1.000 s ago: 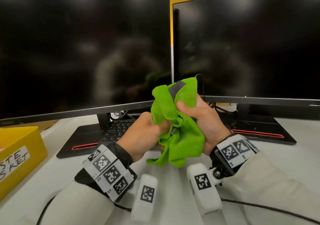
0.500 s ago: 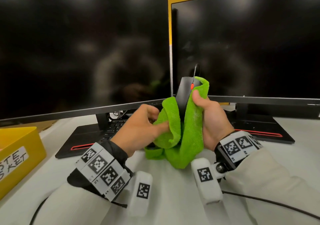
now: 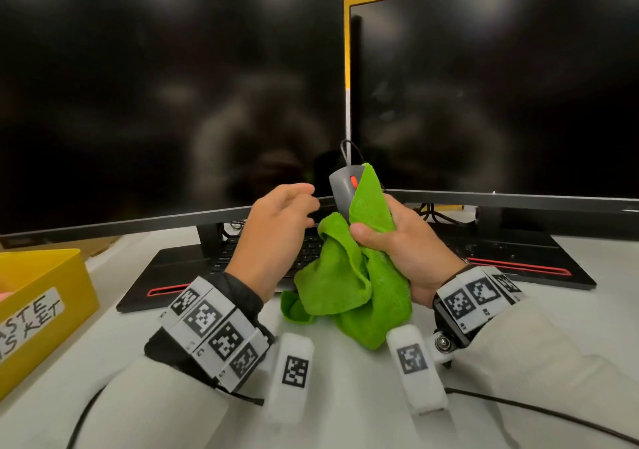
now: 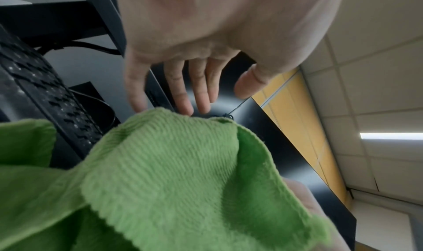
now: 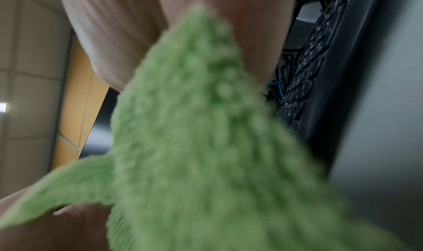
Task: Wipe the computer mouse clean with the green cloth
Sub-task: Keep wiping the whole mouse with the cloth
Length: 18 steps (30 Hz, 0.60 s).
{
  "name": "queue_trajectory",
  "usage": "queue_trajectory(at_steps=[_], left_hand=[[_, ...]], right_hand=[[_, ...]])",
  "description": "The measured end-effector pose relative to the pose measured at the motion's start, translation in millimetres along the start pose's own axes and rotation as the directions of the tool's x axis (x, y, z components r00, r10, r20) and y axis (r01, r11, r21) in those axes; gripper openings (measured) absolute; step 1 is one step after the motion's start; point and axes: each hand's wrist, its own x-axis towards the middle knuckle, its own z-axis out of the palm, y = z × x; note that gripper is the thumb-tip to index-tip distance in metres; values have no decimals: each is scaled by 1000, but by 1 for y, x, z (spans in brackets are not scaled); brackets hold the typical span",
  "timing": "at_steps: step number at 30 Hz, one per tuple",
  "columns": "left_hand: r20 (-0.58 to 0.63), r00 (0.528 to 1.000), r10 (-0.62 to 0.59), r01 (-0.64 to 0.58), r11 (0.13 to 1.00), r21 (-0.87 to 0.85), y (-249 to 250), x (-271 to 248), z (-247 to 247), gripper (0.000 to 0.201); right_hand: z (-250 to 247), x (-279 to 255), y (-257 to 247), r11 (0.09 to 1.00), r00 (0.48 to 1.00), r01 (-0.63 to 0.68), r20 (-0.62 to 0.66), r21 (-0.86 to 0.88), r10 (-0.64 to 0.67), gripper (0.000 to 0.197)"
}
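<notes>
Computer mouse: grey, with an orange-red scroll wheel, held upright at the centre of the head view, in front of the gap between the two screens. Only its upper left part is seen; the rest is wrapped in cloth. A dark cable loops up from its top edge.

Green cloth: bunched around the right side and base of the mouse, its lower folds hanging down to the white tabletop at lower centre. In the left wrist view a folded edge of it fills the lower half of the frame.

Right hand: right of centre, grip curled round cloth and mouse together, thumb pressed across the cloth's front.

Left hand: left of the mouse, holding nothing, fingers loosely spread; their tips are seen just beside the cloth's upper edge in the left wrist view, contact not determinable. An open gap is seen between this hand and the mouse in the head view.

Left monitor and right monitor: both dark, filling the upper frame, lower edges close behind the hands.

Keyboard: black, behind the hands, partly hidden.

Yellow bin: lower left edge of the frame, hand-lettered label partly cut off.
</notes>
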Motion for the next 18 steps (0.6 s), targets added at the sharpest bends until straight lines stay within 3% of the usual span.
queue_trajectory(at_steps=[2,7,9,12,15,18], left_hand=[[39,998,-44,47,997,-68,0,0,3,25],[58,981,-186,195,941,-277,-11,3,9,49],[65,964,-256,260,879,-398,-13,3,9,56],[235,935,-267,355,726,-589,-13,1,7,76],[231,953,-198,303,690,-657,-11,0,4,80],[175,973,-153,232,690,-686,-11,2,7,73]], right_hand=[[1,-1,1,1000,999,-2,50,-23,3,45],[0,-2,2,992,989,31,145,-122,-13,42],[0,-2,3,984,983,52,181,-171,-20,42],[2,-2,4,973,968,70,250,-219,-13,46],[6,-2,5,970,946,67,324,-232,12,64],[6,-2,4,975,941,54,339,-214,23,59]])
